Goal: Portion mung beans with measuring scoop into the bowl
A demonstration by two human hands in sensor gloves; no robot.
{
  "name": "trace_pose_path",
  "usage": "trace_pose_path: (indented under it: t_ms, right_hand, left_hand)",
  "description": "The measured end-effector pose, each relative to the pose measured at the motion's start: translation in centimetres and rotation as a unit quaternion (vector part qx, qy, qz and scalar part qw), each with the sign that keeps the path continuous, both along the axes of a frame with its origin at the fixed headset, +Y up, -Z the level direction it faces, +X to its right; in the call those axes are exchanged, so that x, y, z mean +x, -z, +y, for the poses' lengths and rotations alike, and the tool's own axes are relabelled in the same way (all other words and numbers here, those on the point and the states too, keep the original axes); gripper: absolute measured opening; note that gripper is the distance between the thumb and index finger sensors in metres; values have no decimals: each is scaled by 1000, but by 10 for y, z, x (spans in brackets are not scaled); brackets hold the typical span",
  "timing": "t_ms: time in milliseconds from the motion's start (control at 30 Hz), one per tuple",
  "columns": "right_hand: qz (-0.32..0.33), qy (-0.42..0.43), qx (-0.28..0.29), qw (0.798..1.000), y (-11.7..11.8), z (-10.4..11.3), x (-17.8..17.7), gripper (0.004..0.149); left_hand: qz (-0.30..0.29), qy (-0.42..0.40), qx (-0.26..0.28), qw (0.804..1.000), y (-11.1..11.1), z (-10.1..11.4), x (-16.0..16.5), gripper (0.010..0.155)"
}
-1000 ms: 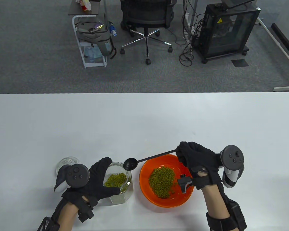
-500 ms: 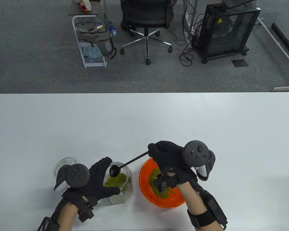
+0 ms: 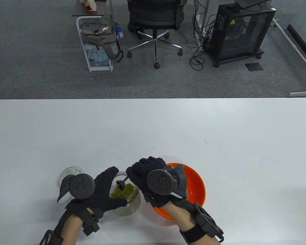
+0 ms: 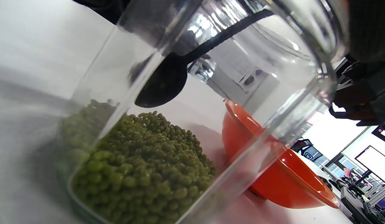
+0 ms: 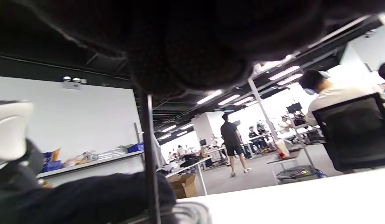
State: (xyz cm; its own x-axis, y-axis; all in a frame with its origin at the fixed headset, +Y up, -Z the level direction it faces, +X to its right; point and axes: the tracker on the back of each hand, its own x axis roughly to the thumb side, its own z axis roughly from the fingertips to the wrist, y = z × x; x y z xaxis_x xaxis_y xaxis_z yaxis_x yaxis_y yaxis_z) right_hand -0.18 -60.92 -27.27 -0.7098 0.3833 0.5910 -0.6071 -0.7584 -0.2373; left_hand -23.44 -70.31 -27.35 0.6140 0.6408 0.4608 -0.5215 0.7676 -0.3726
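While the left hand (image 3: 102, 192) wraps the glass jar (image 3: 128, 201) from its left side, fingers spread round the far wall and thumb curled across the near wall, the right hand (image 3: 149, 176) grips the handle of the black scoop (image 3: 121, 184) in closed fingers above the jar mouth. Its round cup is down inside the jar; the left wrist view shows it (image 4: 163, 85) hanging just above the mung beans (image 4: 142, 165), apart from them, with the handle slanting up out of the rim. Beans fill only the lower part of the jar. Just right of the jar sits the orange bowl (image 3: 197, 186), largely hidden under the right wrist. A glass lid (image 3: 68, 173) lies on the table (image 3: 153, 127) behind the left hand.
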Motion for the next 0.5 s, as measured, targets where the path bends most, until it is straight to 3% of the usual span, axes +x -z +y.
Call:
trace_pose_path:
  t_ms: [267,400,500]
  right_hand:
    - [42,-47,23,998,-2,-11,-9,42]
    - [139,-7,-41,989,5,-22,-9,43]
    - [165,7,-100,981,11,-26,-5,43]
  left_hand:
    - [0,0,0,1000,0,0,0,121]
    - [0,0,0,1000,0,0,0,121]
    - [0,0,0,1000,0,0,0,121]
